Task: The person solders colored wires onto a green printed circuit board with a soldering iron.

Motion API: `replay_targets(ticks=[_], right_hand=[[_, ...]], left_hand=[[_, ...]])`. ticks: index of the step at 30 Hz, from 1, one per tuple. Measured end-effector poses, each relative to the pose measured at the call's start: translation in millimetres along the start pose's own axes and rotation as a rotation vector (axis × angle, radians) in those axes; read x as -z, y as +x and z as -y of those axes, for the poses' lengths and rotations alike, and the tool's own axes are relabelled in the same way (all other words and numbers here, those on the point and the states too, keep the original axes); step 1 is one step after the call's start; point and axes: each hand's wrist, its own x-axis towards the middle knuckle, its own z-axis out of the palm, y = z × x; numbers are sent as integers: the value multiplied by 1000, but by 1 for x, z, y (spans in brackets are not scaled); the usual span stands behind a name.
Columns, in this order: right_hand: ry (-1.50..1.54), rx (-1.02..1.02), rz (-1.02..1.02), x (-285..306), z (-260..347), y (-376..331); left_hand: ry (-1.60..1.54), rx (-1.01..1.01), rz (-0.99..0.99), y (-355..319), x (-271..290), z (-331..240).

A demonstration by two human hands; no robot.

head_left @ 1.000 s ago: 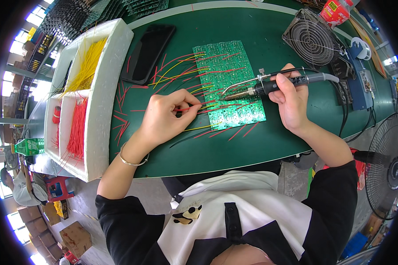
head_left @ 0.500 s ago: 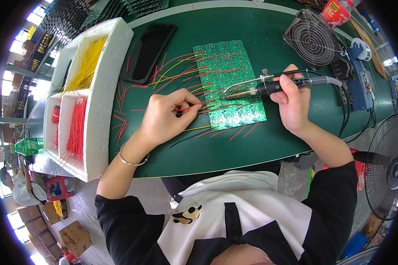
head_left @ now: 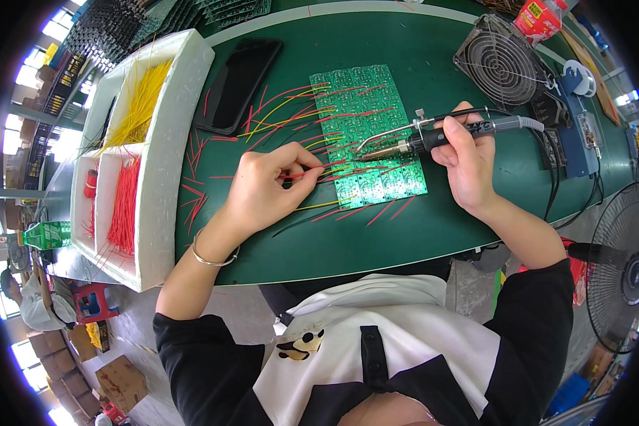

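the left hand (head_left: 271, 183) has thumb and fingertips pinched together on a thin red insulated wire (head_left: 334, 165) at the left edge of a green rectangular circuit-board panel (head_left: 366, 106). the right hand (head_left: 467, 153) has its fingers closed round the black handle of a slim soldering iron (head_left: 422, 140), with a curved metal tube alongside its shaft. the iron's tip points left, over the lower half of the panel; whether it touches, i cannot tell.

the panel lies flat on a dark green tabletop (head_left: 284, 255), between the two hands, with red, yellow and black wires lying across it and fanning out past its left edge. beyond the left hand, short red wire pieces (head_left: 194, 191) lie scattered near a white foam compartment box (head_left: 167, 163) holding long yellow wires (head_left: 143, 96) and red wires (head_left: 125, 206). a black flat smartphone (head_left: 241, 82) rests beside the box. at the far right stands a square fan with a round wire grille (head_left: 503, 67), near a blue metal box (head_left: 579, 128).
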Motion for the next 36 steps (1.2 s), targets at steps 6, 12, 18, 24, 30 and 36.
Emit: replay_targets(ticks=[6, 12, 18, 24, 30, 36], right_hand=[[-2, -5, 8, 1, 0, 0], [47, 13, -63, -1, 2, 0], [73, -30, -79, 1, 2, 3], [21, -34, -63, 0, 1, 2], [43, -10, -39, 1, 1, 2], [49, -6, -53, -3, 2, 0]], left_hand=[[-5, -12, 6, 0, 0, 1], [16, 8, 1, 0, 1, 0], [-3, -3, -7, -1, -1, 2], [3, 3, 11, -1, -1, 2], [-9, 8, 15, -1, -2, 1], [-19, -10, -4, -1, -4, 1]])
